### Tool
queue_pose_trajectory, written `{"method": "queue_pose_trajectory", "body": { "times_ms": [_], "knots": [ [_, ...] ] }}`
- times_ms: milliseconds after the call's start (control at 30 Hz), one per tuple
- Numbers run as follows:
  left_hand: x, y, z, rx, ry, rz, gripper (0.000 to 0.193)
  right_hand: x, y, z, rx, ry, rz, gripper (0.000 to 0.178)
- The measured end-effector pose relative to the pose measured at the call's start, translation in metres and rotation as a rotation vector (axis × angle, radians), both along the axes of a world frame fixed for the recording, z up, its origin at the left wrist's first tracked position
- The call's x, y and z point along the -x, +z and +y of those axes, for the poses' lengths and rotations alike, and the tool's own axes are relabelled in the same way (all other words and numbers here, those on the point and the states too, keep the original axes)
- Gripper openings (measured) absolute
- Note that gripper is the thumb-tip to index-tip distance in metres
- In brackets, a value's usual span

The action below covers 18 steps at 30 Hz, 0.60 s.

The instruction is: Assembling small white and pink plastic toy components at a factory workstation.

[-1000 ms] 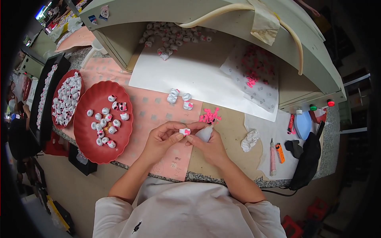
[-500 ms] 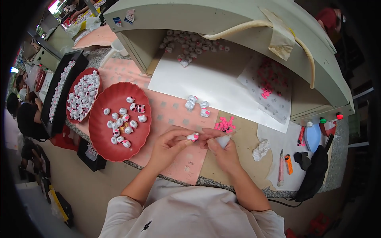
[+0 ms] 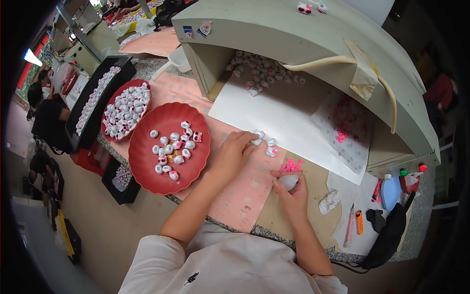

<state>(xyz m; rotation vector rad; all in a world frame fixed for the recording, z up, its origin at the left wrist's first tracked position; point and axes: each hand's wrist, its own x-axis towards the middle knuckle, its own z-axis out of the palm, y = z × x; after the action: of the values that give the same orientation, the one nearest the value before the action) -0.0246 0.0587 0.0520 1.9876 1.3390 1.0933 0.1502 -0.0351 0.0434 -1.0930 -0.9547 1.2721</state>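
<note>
Black walls frame the long tray (image 3: 122, 73) at our far left, where a band of small white pieces runs down the middle. Next to it, a small red dish (image 3: 104, 132) is heaped with more of them. Overlapping that, we have a larger scalloped red dish (image 3: 144, 167), its white pieces, some marked with pink, loosely scattered. A pink sheet (image 3: 227, 208) lies beneath and beside it.

Over that sheet our left hand (image 3: 237, 151) reaches forward, its bent fingertips at a small cluster of white pieces (image 3: 271, 142) by the edge of the white paper (image 3: 245, 105); we cannot tell whether they are clamped on one or merely beside it. Further right, our right hand (image 3: 293, 192) has its fingers closed around a small white bottle (image 3: 289, 183), above the brown sheet (image 3: 274, 218). Just beyond the bottle lies a pile of bright pink bits (image 3: 292, 165).

Then come a crumpled tissue (image 3: 329, 202), a pink cutter (image 3: 349, 228), an orange lighter (image 3: 360, 222), a blue dish (image 3: 390, 193) and, slanting near the counter's edge, a black pouch (image 3: 384, 240).
</note>
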Motion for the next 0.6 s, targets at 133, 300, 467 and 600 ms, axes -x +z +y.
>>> {"method": "queue_pose_trajectory", "body": {
  "times_ms": [133,300,467,600],
  "knots": [
    [0.006,-0.008,-0.002,0.125,-0.082,0.016,0.022,0.003,0.008,-0.012,0.017,0.011,-0.058,0.019],
    [0.005,0.002,-0.009,-0.097,-0.109,0.079,0.023,0.002,-0.002,-0.018,-0.098,-0.041,-0.296,0.014],
    [-0.002,0.008,-0.033,0.34,-0.143,-0.215,0.022,-0.002,-0.008,-0.016,-0.144,-0.21,-0.094,0.017],
    [-0.002,-0.007,-0.047,0.292,-0.222,-0.398,0.025,-0.002,-0.003,-0.007,-0.214,-0.215,-0.17,0.018]
  ]
}}
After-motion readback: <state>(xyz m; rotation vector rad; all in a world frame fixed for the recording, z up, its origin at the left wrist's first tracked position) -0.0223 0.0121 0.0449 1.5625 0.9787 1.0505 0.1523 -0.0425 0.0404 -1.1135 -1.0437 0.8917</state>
